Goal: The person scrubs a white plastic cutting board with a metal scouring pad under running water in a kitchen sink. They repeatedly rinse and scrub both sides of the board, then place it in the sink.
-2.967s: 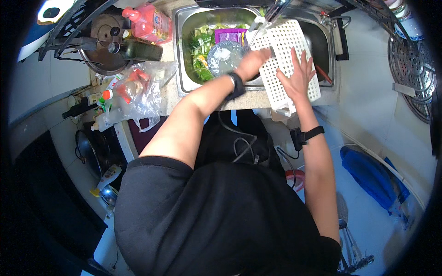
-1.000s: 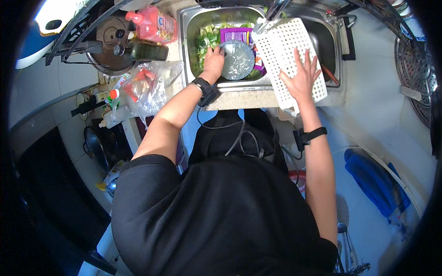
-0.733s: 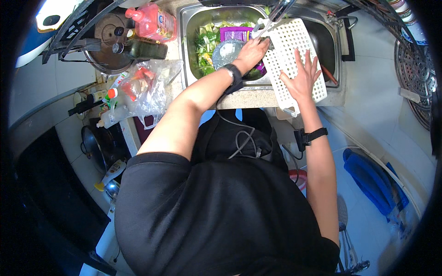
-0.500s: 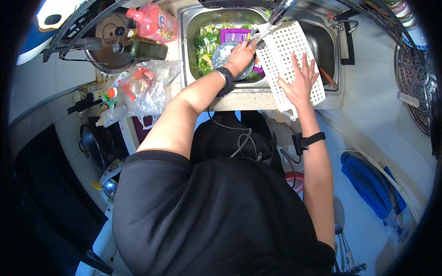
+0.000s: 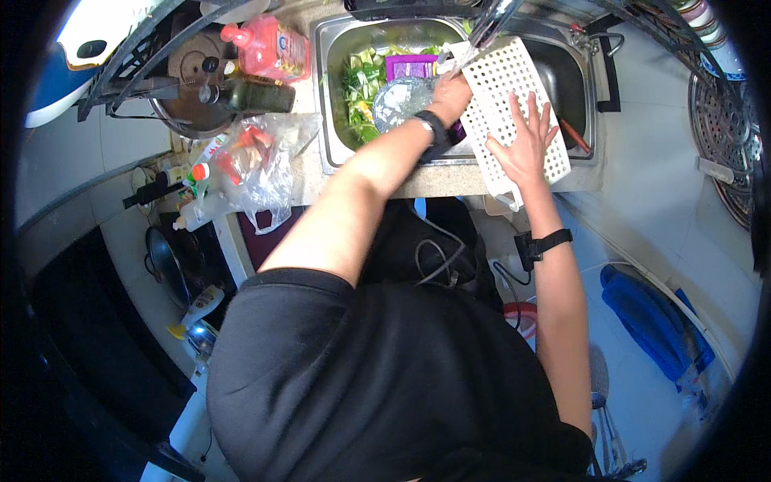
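Our right hand (image 5: 524, 149) spreads wide on a white perforated basket (image 5: 499, 74), which might slide if nudged; whether our left hand (image 5: 453, 96) grips anything, we cannot tell

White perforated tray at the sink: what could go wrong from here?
The white tray, near the tap, juts past the front edge of the counter, so it might drip there, or slip if the right hand eases off. The left hand, close to the bowl, could knock it.

No legible text — blurred print on the pink pump bottle (image 5: 269, 50).
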Tool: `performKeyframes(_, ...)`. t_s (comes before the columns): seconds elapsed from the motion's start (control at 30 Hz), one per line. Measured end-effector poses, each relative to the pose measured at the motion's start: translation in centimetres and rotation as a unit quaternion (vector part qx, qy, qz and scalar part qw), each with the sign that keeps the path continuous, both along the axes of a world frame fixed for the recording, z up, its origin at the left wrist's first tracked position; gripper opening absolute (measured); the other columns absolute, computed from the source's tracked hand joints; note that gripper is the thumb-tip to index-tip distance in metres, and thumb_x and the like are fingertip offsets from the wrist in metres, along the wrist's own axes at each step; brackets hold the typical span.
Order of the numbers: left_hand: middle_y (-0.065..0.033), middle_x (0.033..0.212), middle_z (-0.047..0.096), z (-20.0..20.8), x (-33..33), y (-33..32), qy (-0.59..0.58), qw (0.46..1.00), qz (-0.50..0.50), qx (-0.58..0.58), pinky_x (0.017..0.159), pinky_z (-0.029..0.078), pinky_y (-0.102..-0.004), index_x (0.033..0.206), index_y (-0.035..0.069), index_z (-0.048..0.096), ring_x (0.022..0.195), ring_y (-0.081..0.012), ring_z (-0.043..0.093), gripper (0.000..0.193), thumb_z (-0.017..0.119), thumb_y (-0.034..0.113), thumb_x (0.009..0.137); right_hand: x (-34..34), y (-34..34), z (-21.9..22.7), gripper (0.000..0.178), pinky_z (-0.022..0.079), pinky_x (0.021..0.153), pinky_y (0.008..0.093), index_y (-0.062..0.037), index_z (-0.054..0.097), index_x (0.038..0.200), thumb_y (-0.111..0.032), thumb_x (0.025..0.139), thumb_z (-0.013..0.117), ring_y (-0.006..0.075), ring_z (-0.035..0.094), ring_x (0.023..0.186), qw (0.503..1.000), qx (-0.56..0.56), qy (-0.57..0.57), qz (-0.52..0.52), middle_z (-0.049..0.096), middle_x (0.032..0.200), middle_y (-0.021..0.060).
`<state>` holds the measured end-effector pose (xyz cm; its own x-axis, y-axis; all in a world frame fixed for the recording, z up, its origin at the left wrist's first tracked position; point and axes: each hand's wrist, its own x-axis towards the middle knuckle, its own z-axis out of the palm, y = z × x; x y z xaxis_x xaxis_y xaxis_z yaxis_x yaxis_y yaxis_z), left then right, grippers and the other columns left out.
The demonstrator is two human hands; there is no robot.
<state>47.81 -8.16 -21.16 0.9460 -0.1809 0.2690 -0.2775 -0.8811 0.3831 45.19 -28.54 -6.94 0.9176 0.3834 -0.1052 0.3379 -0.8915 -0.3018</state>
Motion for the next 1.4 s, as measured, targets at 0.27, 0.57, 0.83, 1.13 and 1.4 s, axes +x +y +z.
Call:
performKeyframes(0.27, -0.0065, 0.131, 0.064, 0.9, -2.1, 3.0, 0.119, 0.985, 0.068, 0.106, 0.101, 0.048, -0.0345, 0.127, 0.014, 0.066, 0.114, -0.0251, 0.055, 0.043, 0.057, 0.008, 0.086, -0.2, 0.2, -0.1, 0.099, 0.001, 0.119, 0.0685, -0.0285, 0.035, 0.158, -0.047, 0.071, 0.080, 0.0401, 0.001, 0.155, 1.000, 0.016, -0.006, 0.017, 0.018, 0.168, 0.0139)
performKeyframes(0.57, -0.0050, 0.133, 0.062, -3.0, -1.3, 3.3, 0.134, 0.988, 0.066, 0.035, 0.099, 0.050, -0.0362, 0.127, 0.019, 0.067, 0.115, -0.0250, 0.056, 0.041, 0.056, 0.010, 0.089, -0.1, 0.6, 0.3, 0.101, 0.002, 0.120, 0.0676, -0.0287, 0.035, 0.158, -0.050, 0.070, 0.080, 0.0401, 0.002, 0.155, 1.000, 0.006, -0.008, 0.001, 0.016, 0.169, 0.0127)
performKeyframes(0.83, -0.0153, 0.105, 0.070, 1.1, -5.1, 8.8, 0.001, 0.947, 0.279, -0.161, 0.094, 0.052, -0.0390, 0.109, 0.008, 0.077, 0.097, -0.0314, 0.066, 0.035, 0.061, -0.005, 0.080, -0.5, 1.1, 0.2, 0.099, 0.000, 0.119, 0.0690, -0.0280, 0.031, 0.159, -0.049, 0.074, 0.076, 0.0419, 0.002, 0.155, 1.000, 0.019, -0.016, -0.009, 0.015, 0.169, 0.0149)
performKeyframes(1.13, -0.0103, 0.118, 0.067, 12.4, -1.7, 4.3, -0.170, 0.963, 0.162, -0.135, 0.105, 0.041, -0.0428, 0.118, 0.008, 0.070, 0.111, -0.0326, 0.056, 0.036, 0.063, 0.003, 0.083, -1.9, 2.6, 0.9, 0.103, -0.002, 0.118, 0.0701, -0.0227, 0.027, 0.161, -0.047, 0.072, 0.074, 0.0438, -0.002, 0.155, 1.000, 0.002, 0.015, 0.012, 0.011, 0.168, 0.0198)
performKeyframes(1.4, -0.0158, 0.137, 0.062, 13.5, -1.6, -0.5, -0.059, 0.997, -0.005, 0.054, 0.093, 0.049, -0.0355, 0.126, 0.004, 0.067, 0.108, -0.0280, 0.061, 0.047, 0.066, 0.008, 0.079, -2.3, 3.3, 0.9, 0.106, -0.002, 0.120, 0.0666, -0.0202, 0.026, 0.161, -0.052, 0.072, 0.074, 0.0412, -0.002, 0.155, 0.999, -0.046, 0.010, 0.018, 0.011, 0.169, 0.0147)
